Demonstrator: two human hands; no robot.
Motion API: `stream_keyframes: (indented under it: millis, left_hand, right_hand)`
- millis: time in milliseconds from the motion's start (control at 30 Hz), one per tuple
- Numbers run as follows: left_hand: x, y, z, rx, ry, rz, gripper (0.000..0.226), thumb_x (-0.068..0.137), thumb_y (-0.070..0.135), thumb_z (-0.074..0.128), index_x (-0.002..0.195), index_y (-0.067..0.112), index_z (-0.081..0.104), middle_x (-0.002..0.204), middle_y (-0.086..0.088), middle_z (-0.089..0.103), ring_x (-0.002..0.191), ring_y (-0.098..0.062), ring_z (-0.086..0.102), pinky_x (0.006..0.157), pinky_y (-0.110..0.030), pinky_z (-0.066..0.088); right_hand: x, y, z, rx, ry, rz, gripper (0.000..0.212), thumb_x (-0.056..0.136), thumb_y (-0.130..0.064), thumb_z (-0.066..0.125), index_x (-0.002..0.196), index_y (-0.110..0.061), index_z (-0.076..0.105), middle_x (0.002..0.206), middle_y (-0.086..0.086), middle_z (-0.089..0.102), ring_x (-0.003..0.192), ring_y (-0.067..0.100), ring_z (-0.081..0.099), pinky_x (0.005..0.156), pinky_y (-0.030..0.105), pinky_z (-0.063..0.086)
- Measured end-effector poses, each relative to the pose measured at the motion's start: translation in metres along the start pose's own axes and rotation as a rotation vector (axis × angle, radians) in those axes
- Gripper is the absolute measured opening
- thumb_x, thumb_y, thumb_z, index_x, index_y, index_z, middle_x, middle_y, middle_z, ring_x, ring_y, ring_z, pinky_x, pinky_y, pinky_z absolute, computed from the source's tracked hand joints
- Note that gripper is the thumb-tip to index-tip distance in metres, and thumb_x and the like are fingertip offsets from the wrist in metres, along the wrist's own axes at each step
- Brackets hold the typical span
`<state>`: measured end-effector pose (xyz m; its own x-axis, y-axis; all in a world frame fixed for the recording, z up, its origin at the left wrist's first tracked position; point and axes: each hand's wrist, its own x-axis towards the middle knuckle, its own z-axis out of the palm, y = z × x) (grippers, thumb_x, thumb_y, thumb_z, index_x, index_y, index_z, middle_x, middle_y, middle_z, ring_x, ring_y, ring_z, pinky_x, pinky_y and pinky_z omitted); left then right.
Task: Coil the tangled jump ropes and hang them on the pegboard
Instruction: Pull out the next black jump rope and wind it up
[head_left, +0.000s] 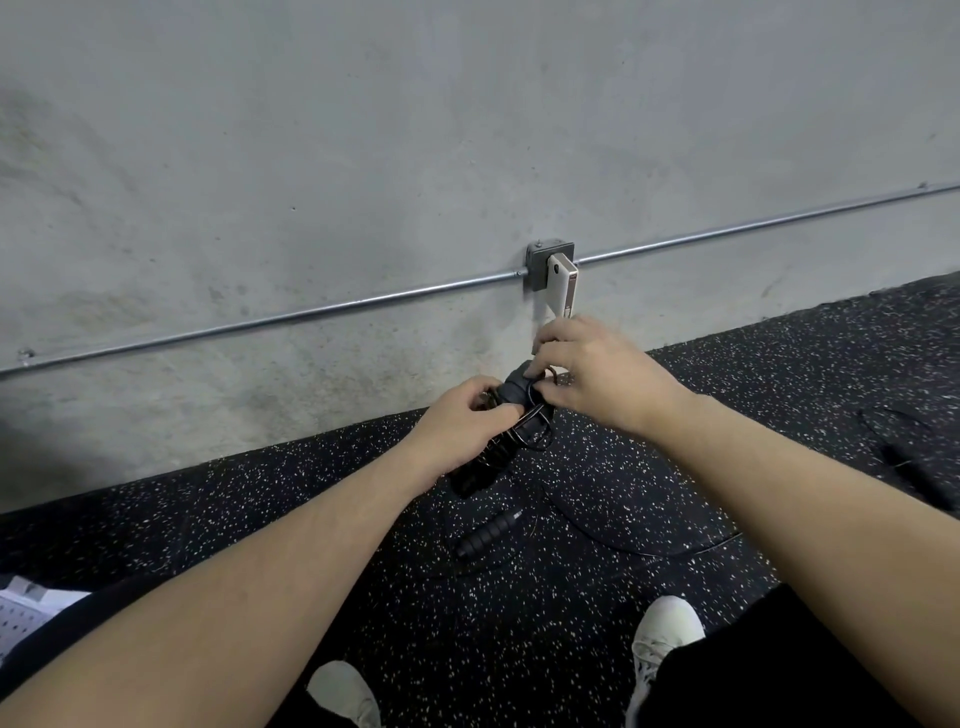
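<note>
Your left hand (462, 415) and right hand (597, 371) both grip a black rope bundle (511, 410), seemingly coiled; another handle (488, 532) lies on the floor (519, 623).

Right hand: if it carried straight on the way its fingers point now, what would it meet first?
The right hand points left and slightly down, fingers curled on the coiled jump rope. Straight on, it would likely meet the left hand first, gripping the same bundle beside it, though depth is unclear.
</note>
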<state>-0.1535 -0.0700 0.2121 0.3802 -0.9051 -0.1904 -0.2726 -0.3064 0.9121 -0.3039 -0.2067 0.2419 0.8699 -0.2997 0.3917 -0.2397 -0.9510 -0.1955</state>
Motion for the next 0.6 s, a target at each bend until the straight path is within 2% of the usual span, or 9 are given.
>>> stream_keyframes:
  millis: [67,133,233,267,333,400,433,500,600]
  left_hand:
    - [-0.001,0.001,-0.001,0.021,-0.031,-0.039,0.02,0.094,0.038,0.065,0.114,0.038,0.065,0.101,0.008,0.073,0.074,-0.004,0.071,0.06,-0.017,0.052]
    - [-0.001,0.0,-0.002,0.047,-0.07,-0.084,0.017,0.094,0.039,0.066,0.111,0.039,0.066,0.099,0.006,0.075,0.069,-0.005,0.071,0.058,-0.018,0.053]
    - [0.0,-0.002,-0.004,0.117,-0.113,-0.119,0.017,0.09,0.043,0.068,0.107,0.037,0.069,0.098,0.002,0.077,0.078,-0.017,0.072,0.077,-0.037,0.059]
    - [0.0,-0.002,-0.005,0.133,-0.12,-0.132,0.02,0.09,0.045,0.068,0.108,0.038,0.069,0.1,0.002,0.077,0.084,-0.019,0.074,0.083,-0.042,0.059]
    - [-0.002,-0.002,-0.007,0.202,-0.122,-0.128,0.024,0.091,0.051,0.066,0.112,0.04,0.068,0.103,0.006,0.075,0.093,-0.017,0.073,0.087,-0.039,0.058]
    - [-0.003,-0.002,-0.007,0.274,-0.129,-0.106,0.029,0.091,0.057,0.064,0.114,0.04,0.068,0.102,0.008,0.073,0.088,-0.013,0.071,0.079,-0.032,0.057]
    - [-0.005,-0.003,-0.005,0.274,-0.136,-0.102,0.029,0.092,0.058,0.063,0.114,0.04,0.068,0.1,0.009,0.072,0.083,-0.011,0.07,0.073,-0.028,0.055]
    - [-0.008,-0.005,-0.003,0.238,-0.132,-0.098,0.026,0.094,0.056,0.061,0.113,0.039,0.067,0.099,0.01,0.071,0.081,-0.008,0.067,0.07,-0.025,0.051]
    - [-0.007,-0.006,-0.005,0.232,-0.105,-0.071,0.03,0.096,0.06,0.056,0.118,0.04,0.062,0.105,0.014,0.067,0.092,-0.006,0.066,0.076,-0.025,0.049]
  right_hand:
    - [0.0,0.002,-0.001,-0.035,-0.04,-0.067,0.008,0.079,-0.014,0.081,0.083,-0.011,0.075,0.101,0.005,0.07,0.094,0.03,0.062,0.088,0.046,0.054]
    - [-0.001,0.002,-0.002,-0.026,-0.105,-0.088,0.008,0.081,-0.016,0.08,0.084,-0.012,0.074,0.102,0.003,0.07,0.094,0.025,0.062,0.089,0.042,0.054]
    - [-0.004,0.0,-0.006,0.0,-0.256,-0.052,0.012,0.086,-0.021,0.073,0.095,-0.014,0.071,0.106,-0.003,0.066,0.094,0.017,0.061,0.087,0.033,0.051]
    - [-0.004,-0.002,-0.008,0.014,-0.287,-0.011,0.012,0.087,-0.023,0.071,0.097,-0.017,0.068,0.103,-0.006,0.064,0.09,0.016,0.061,0.084,0.031,0.051]
    - [-0.005,-0.005,-0.01,0.084,-0.252,0.119,0.011,0.087,-0.023,0.069,0.097,-0.021,0.063,0.092,-0.008,0.064,0.078,0.014,0.062,0.074,0.027,0.053]
    - [-0.005,-0.004,-0.009,0.205,-0.159,0.307,0.014,0.087,-0.019,0.067,0.094,-0.024,0.056,0.081,-0.007,0.067,0.061,0.008,0.058,0.056,0.016,0.047]
    - [-0.005,-0.002,-0.008,0.278,-0.117,0.395,0.015,0.086,-0.017,0.067,0.092,-0.024,0.055,0.078,-0.006,0.069,0.054,0.006,0.055,0.05,0.015,0.043]
    - [-0.005,0.003,-0.004,0.489,-0.052,0.551,0.016,0.085,-0.01,0.067,0.093,-0.019,0.056,0.075,0.003,0.073,0.051,0.009,0.058,0.047,0.02,0.043]
    - [-0.002,0.007,0.001,0.827,0.019,0.729,0.017,0.089,0.0,0.067,0.1,-0.01,0.059,0.078,0.018,0.075,0.055,0.024,0.066,0.054,0.033,0.058]
